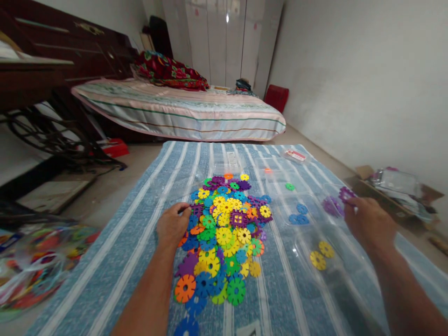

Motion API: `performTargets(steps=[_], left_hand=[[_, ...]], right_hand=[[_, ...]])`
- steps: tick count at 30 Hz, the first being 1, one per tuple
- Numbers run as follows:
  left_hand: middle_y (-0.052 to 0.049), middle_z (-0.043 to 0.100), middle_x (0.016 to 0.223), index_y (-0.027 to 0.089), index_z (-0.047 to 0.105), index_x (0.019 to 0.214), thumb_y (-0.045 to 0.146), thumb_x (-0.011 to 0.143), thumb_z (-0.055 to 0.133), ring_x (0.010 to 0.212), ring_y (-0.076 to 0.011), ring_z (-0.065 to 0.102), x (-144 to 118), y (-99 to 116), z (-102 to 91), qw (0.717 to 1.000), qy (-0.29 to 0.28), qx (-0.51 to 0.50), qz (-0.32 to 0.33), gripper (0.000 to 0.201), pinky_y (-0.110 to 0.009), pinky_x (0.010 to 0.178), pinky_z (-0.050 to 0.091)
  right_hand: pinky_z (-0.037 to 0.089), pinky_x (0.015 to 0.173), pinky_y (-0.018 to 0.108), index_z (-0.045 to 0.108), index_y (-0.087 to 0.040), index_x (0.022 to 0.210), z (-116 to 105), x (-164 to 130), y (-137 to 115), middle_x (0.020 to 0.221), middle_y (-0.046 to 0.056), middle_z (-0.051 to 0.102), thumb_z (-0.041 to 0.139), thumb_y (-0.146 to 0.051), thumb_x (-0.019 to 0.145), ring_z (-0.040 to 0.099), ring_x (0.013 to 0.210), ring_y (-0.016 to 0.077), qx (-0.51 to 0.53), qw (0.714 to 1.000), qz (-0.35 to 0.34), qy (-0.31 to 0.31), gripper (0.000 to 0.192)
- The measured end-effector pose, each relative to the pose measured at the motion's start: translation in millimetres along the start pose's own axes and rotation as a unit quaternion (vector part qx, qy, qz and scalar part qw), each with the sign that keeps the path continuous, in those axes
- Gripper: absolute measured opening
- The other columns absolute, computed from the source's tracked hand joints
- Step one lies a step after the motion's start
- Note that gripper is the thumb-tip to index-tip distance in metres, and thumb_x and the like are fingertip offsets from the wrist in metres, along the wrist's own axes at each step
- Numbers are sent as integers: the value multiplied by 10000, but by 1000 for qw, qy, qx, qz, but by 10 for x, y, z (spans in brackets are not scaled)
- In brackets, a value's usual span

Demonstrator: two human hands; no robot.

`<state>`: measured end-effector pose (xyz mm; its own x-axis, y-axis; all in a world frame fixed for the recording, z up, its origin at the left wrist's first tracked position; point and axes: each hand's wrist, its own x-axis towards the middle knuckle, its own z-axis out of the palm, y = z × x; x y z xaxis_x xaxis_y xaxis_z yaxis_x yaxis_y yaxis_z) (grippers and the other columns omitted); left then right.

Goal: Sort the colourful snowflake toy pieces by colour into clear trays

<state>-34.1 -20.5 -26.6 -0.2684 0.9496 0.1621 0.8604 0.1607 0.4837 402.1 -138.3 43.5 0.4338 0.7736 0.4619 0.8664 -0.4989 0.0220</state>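
The right hand (371, 221) pinches a purple piece (346, 194), notched around its edge, between thumb and fingers. Just beside that piece, more purple pieces (332, 206) lie in a clear tray at the right side of the bench (135, 261), which is covered with a blue cloth striped in white. The left hand (174, 223) rests at the left edge of a large pile (224, 235) of flat plastic pieces, its fingers drawn together near a purple square piece (197, 211); a small dark spot shows at the fingertips, and I cannot tell whether they grip anything.

The pile spreads over the middle of the bench, between the hands, in yellow, blue, green, orange and purple, mostly round notched discs. Between the pile and the right hand stand other clear trays: one holds blue discs (301, 218), a nearer one two yellow discs (318, 260). Farther back are a green disc (290, 186) and an orange piece (268, 170).

Beyond the bench is a bed (196, 116) with a red floral quilt (171, 72).
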Motion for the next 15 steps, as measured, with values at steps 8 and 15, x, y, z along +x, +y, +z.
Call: performTargets(steps=[8,15], left_hand=[[-30,704,958,236,680,934,358,797,474,892,-228,628,-26,12,-6,1000,-7,-20,-5,276,-312,791,464],[-32,700,965,236,676,930,367,802,474,923,-225,623,-37,19,-2,1000,-12,-13,-7,272,-303,797,456]], right_hand=[[483,669,334,664,-196,894,-14,-406,-300,904,80,675,430,-348,886,633,780,208,158,977,-141,27,279],[480,806,283,642,-200,904,-133,-1188,-1152,952,58,664,440,-169,893,605,882,160,308,893,-323,-55,204]])
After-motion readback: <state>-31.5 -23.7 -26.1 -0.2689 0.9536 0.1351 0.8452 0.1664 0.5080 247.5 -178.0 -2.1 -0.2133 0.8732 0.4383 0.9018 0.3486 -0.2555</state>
